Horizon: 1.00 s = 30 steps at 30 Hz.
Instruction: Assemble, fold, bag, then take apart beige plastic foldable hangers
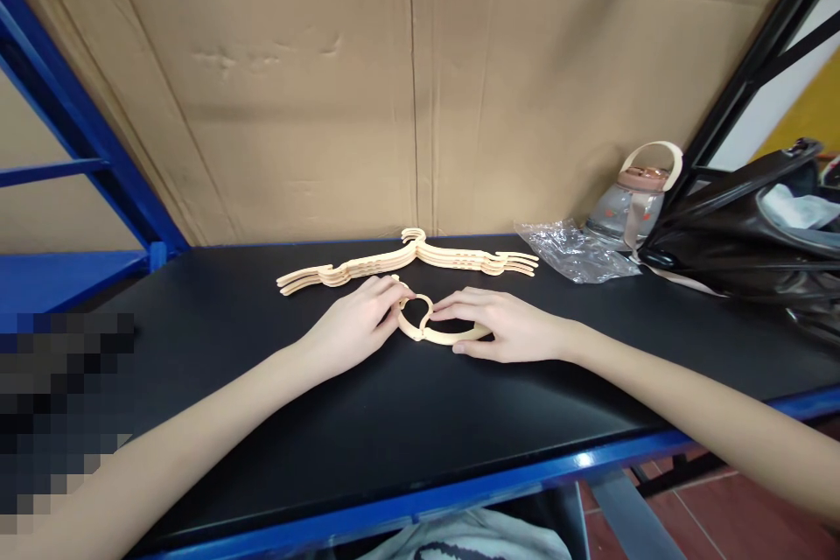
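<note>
Between my two hands a cream-coloured folding clothes hanger [441, 337] rests on or just over the black tabletop, its hook and arms curving into a loop. My left hand [358, 319] grips its left part, fingers closed around it. On the other side my right hand [502, 324] has its thumb and fingers closed on the right arm of the hanger. Just beyond my hands lies a stack of several matching clothes hangers [387, 260], spread wide with their hooks toward the cardboard. My fingers hide parts of the held hanger.
A tall cardboard sheet [295, 105] stands along the back edge of the black table [367, 429]. At the back right are a crumpled clear plastic bag [577, 252], a clear water bottle [626, 206] with a handle, and a dark bag [722, 219]. A blue metal frame [98, 122] rises at left.
</note>
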Motion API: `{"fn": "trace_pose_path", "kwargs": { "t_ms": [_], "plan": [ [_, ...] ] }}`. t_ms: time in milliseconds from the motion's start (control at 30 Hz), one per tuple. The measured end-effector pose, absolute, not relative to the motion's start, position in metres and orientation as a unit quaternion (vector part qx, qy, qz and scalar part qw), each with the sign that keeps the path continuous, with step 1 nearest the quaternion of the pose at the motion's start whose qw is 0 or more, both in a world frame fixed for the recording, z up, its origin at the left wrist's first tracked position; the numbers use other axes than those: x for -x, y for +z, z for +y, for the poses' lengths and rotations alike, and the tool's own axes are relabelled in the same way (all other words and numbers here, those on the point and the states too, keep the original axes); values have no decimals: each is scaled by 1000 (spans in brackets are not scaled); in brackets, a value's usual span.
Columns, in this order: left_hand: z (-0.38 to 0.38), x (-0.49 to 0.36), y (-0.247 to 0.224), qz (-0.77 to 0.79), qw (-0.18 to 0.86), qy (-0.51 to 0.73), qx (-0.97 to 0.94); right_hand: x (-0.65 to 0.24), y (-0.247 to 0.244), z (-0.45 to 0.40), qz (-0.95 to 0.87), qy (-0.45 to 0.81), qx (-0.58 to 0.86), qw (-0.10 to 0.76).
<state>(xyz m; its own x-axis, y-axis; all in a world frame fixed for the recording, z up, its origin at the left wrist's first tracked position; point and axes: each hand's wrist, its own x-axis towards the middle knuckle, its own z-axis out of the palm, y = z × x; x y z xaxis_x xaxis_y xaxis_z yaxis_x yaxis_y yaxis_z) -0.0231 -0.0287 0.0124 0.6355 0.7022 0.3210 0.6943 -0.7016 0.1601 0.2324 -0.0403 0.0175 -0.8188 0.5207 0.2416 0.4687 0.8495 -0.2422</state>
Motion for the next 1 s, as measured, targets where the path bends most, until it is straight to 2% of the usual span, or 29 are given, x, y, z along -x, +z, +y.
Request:
{"fn": "trace_pose_path", "kwargs": {
  "t_ms": [167, 433, 700, 1000],
  "plan": [
    [-36, 16, 15, 354, -6, 123, -927, -235, 18, -37, -948, 68, 268, 157],
    [-39, 15, 16, 346, 37, 128, -929, -241, 5, -21, -905, -6, 361, 225],
    [-43, 13, 15, 329, 73, 151, -929, -237, 7, -25, -919, 45, 339, 198],
    [-44, 15, 24, 283, 8, 129, -950, -237, 8, -28, -935, 65, 305, 170]
  ]
}}
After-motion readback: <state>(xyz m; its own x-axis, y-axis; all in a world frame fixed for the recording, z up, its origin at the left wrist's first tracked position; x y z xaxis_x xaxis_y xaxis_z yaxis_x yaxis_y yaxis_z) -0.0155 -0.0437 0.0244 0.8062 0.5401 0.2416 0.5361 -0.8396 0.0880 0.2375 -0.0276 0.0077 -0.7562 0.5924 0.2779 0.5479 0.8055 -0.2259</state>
